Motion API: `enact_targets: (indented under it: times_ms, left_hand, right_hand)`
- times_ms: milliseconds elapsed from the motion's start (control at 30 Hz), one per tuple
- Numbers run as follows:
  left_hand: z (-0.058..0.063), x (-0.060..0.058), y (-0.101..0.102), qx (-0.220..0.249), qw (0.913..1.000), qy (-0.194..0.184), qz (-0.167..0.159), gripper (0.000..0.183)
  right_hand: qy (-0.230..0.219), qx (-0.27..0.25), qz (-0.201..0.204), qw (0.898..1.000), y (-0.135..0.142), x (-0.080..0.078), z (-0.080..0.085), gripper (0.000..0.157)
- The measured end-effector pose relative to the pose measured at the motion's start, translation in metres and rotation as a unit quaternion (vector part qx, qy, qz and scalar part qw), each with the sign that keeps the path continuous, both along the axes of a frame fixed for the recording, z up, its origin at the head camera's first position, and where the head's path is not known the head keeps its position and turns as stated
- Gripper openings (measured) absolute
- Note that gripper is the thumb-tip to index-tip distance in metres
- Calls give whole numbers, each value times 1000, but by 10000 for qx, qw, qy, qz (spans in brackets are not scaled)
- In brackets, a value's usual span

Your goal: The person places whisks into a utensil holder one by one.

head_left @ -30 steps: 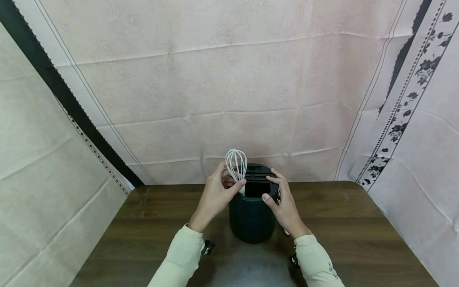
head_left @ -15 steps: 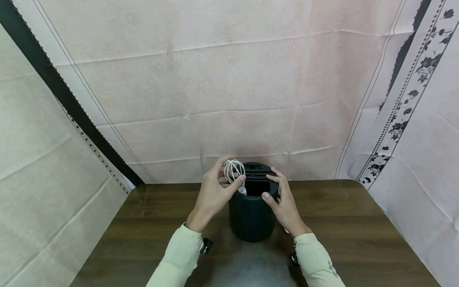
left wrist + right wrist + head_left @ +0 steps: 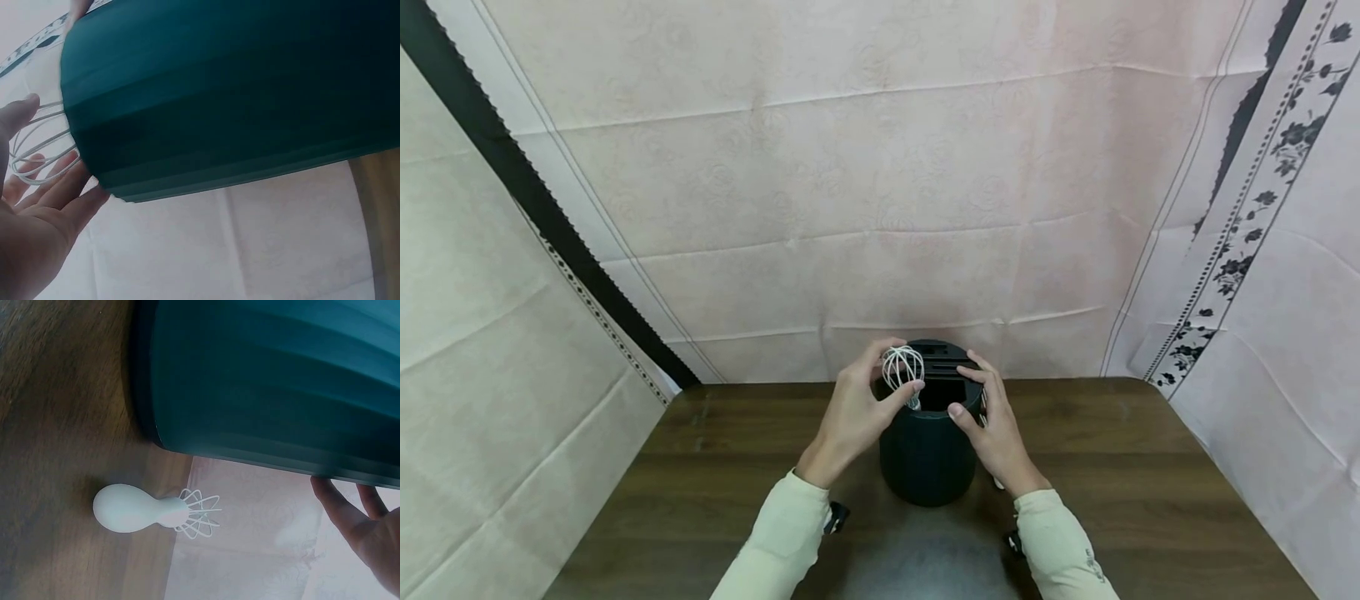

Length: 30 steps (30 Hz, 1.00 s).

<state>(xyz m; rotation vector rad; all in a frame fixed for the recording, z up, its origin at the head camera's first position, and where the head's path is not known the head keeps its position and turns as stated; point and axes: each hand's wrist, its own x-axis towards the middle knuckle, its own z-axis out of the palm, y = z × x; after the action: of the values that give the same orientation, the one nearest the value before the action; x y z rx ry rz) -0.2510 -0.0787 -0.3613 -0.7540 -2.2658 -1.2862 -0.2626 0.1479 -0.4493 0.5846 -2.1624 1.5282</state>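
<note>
A dark green utensil holder (image 3: 927,462) stands upright on the table, its slotted top facing up. In its left opening sits a white wire whisk (image 3: 902,365), wires up, with its handle hidden inside. My left hand (image 3: 859,412) holds the whisk's wire loops between thumb and fingers, and the left wrist view shows the wires (image 3: 42,156) between them at the rim. My right hand (image 3: 997,437) grips the holder's right side, thumb on the front rim and fingers along the top edge. A second white whisk (image 3: 128,508), with a bulb-shaped handle, stands beside the holder.
The wooden table (image 3: 737,500) extends to both sides of the holder. Behind it hangs a pale patterned cloth (image 3: 880,208), with more cloth at the left and right. The standing whisk is mostly covered by my right hand in the head view.
My left hand has lowered the whisk into the holder and shifted slightly right, so its handle has dropped out of sight. The right hand and holder stay in place.
</note>
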Motion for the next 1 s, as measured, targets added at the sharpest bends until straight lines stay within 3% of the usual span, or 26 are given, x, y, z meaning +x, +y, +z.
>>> enact_targets:
  times_ms: [233,467,700,1000]
  left_hand:
    - [-10,-3,5,-80,9999,-53,-70,57]
    - [-10,-3,7,-603,9978,-212,161,57]
    - [-1,0,6,-907,9953,-336,77,58]
    - [7,1,8,-1423,9865,-806,36,70]
  right_hand:
    - [2,-65,32,10000,-1,0,-1,53]
    - [50,-142,76,9999,0,-3,-2,52]
    - [8,-121,74,9999,0,-3,-1,52]
    - [-8,-183,94,9998,0,-2,-1,52]
